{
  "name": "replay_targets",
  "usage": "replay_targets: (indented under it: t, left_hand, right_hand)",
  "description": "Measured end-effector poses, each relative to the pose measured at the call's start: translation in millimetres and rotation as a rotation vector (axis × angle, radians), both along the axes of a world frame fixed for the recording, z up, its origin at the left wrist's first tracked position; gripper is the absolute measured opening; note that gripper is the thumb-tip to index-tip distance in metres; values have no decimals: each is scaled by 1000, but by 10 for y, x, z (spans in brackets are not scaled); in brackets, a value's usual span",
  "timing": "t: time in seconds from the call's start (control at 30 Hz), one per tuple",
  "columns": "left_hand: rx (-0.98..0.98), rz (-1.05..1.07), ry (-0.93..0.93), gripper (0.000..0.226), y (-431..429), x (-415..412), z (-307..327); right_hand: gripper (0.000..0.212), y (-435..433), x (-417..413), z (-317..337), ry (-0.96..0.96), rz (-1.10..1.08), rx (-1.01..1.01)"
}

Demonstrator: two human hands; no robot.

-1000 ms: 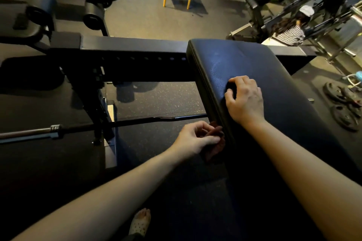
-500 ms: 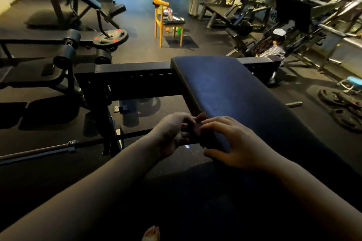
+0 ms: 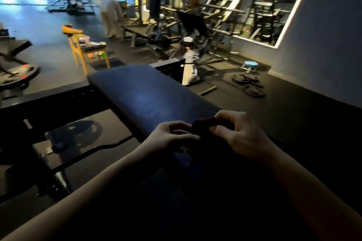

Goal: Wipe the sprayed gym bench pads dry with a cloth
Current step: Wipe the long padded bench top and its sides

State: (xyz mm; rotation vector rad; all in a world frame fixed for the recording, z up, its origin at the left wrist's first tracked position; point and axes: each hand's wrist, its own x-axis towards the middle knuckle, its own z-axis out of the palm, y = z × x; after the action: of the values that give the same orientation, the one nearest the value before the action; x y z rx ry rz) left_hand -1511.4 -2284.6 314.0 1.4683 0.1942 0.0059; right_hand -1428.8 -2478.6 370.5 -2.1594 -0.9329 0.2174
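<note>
- Head view: both hands meet above the near part of the bench pad, close to its left edge. The dark cloth is bunched between them and, as far as the dim light shows, is held off the upholstery.
- Right hand: the fingers are curled round the right side of the cloth and clamp the wad against the thumb.
- Left hand: the fingers are curled, and the thumb and fingertips pinch the left side of the cloth. The contact lies in shadow.
- Step in hand, by judgement: the cloth is being gathered or refolded between wiping passes. No wiping contact is made with the pad at this moment.
- Pad condition: a pale sheen lies across the middle of the pad. It cannot be told whether this is spray film or reflected light.
- Next move calls for one hand to flatten the cloth under the palm and lower it onto the pad. It then strokes in overlapping passes toward the far end, taking in both long edges.
- Surroundings: a bar lies below the left edge. A wooden chair stands beyond the far end, and weight plates lie on the floor to the right. None of them blocks the pad.
</note>
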Motion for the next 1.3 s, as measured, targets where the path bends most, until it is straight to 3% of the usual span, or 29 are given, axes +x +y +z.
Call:
replay_targets:
  t: [0.07,0.13,0.3,0.4,0.47,0.6,0.7,0.8,0.87,0.97,1.0,1.13,1.2,1.3]
  left_hand:
    - [66,-103,-39,17,-211,47,33]
    - [129,-250,-71,22,-415,67,82]
    - [75,-645,-97,24,-1048,51,195]
    - [97,-869,-169,13,-1490,-17,168]
    - [106,-970,-208,13,-1826,-122,134]
    - [204,-903,-367,16,-2611,-397,169]
    - [407,-804,-568,25,-3232,-595,106]
    - [608,-744,-621,36,-3900,-761,18]
    - [538,-758,-545,33,-4404,-853,-21]
    - [170,-796,-212,26,-5068,-998,-51]
    - [127,-812,-157,27,-5295,-1033,-67]
    - [147,-811,-113,28,-6010,-1132,-142]
    - [132,-811,-68,31,-6228,-1145,-180]
    - [141,-859,-15,33,-6424,-1113,-219]
  right_hand:
    - [8,-331,-148,133,154,-92,21]
    - [11,-665,-350,206,323,-204,112]
    - [35,-1465,-888,155,597,-510,393]
    - [18,-1968,-1224,71,679,-600,509]
    - [25,-2322,-1451,-36,734,-689,563]
    - [24,-2975,-1889,-220,759,-824,676]
    - [29,-3509,-2157,-385,751,-890,722]
    - [32,-4075,-2399,-511,743,-913,755]
    - [30,-4496,-2511,-596,730,-926,794]
    - [22,-5006,-2640,-643,673,-938,776]
    - [19,-5194,-2678,-654,639,-950,754]
    - [18,-5876,-2803,-746,532,-984,638]
    - [28,-6151,-2851,-813,501,-936,600]
    - [45,-6366,-2896,-938,623,-742,617]
